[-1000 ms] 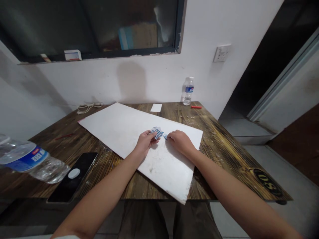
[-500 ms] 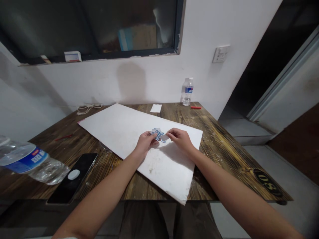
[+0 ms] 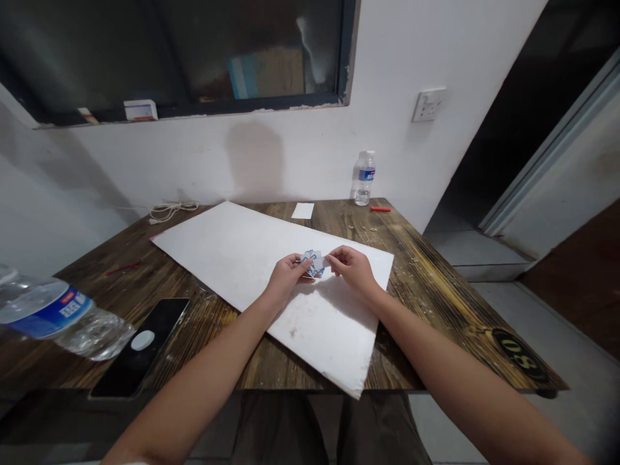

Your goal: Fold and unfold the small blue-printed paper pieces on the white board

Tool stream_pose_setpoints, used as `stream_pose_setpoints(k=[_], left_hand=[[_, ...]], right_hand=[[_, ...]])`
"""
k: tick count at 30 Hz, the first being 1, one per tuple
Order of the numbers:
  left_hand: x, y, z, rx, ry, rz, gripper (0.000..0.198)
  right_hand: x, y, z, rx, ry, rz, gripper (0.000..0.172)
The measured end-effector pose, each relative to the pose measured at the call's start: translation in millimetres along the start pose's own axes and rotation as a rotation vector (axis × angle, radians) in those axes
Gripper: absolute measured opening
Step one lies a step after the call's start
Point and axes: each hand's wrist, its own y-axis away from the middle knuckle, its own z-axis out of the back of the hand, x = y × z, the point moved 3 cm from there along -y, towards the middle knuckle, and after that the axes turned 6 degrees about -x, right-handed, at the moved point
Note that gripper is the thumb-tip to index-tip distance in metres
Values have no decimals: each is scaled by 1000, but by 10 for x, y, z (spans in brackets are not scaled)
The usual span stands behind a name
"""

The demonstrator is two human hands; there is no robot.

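My left hand (image 3: 289, 274) and my right hand (image 3: 352, 268) hold a small piece of white paper with blue print (image 3: 314, 264) between their fingertips, above the middle of a large white board (image 3: 232, 248). The paper looks creased or folded, and my fingers hide part of it. The board lies at a slant on a dark wooden table (image 3: 426, 297), and both wrists are over it.
A clear water bottle (image 3: 62, 311) lies close on the left, beside a black phone (image 3: 140, 345). Farther back stand another water bottle (image 3: 364, 179), a white paper slip (image 3: 303, 210) and a red stick (image 3: 380, 208). A coiled white cable (image 3: 174, 210) lies at the table's back.
My hands have come closer together and moved slightly up the picture. The blue-printed paper now looks more compact and is pinched between both hands.
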Motion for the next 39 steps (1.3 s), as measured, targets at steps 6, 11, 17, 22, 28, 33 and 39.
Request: stream_pose_setpoints(k=[6, 11, 17, 22, 28, 33, 39], left_hand=[[54, -25, 26, -1, -75, -41, 25], [70, -45, 48, -2, -96, -76, 26], [73, -43, 41, 5, -105, -76, 24], [75, -36, 32, 2, -97, -66, 21], [32, -9, 21, -70, -48, 2, 18], [30, -3, 15, -76, -10, 27, 16], [33, -12, 19, -60, 17, -6, 17]], right_hand=[[-20, 12, -37, 36, -20, 5, 29], [8, 18, -40, 46, -9, 11, 31], [38, 32, -25, 16, 21, 35, 25], [35, 26, -10, -19, 36, 41, 23], [-15, -36, 82, -161, -43, 46, 29], [52, -29, 65, -81, -44, 142, 23], [212, 87, -57, 183, 221, 440, 14]])
